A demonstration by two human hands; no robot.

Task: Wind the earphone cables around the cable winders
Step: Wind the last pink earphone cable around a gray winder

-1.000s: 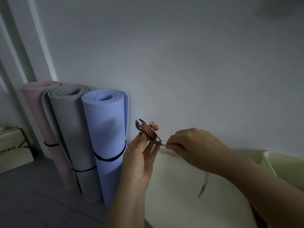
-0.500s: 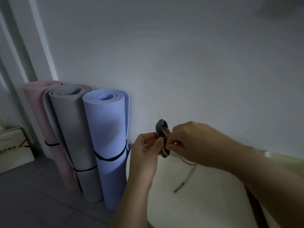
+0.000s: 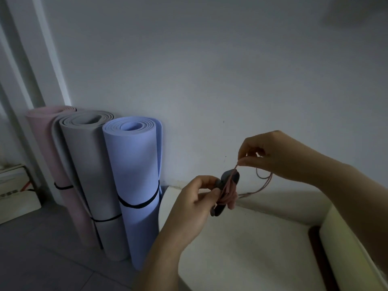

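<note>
A dark grey cable winder point(image 3: 226, 179) with pink earphone cable point(image 3: 228, 193) wrapped round its middle is held up in front of the wall. My left hand point(image 3: 195, 203) grips the winder from the left between thumb and fingers. Above and to the right, my right hand point(image 3: 273, 155) pinches the pink cable just over the winder's top. A loose loop of the cable point(image 3: 265, 179) hangs below my right hand, and its tail runs down to the cream table point(image 3: 241, 244).
Three rolled mats stand against the wall at the left: pink point(image 3: 45, 148), grey point(image 3: 84, 164) and blue point(image 3: 134, 177). A pale tray point(image 3: 344, 238) lies at the table's right. A white box point(image 3: 14, 192) sits on the floor at far left.
My right hand has pulled away from the winder, up and to the right, drawing the pink cable with it. The left hand turned the winder and holds it lower.
</note>
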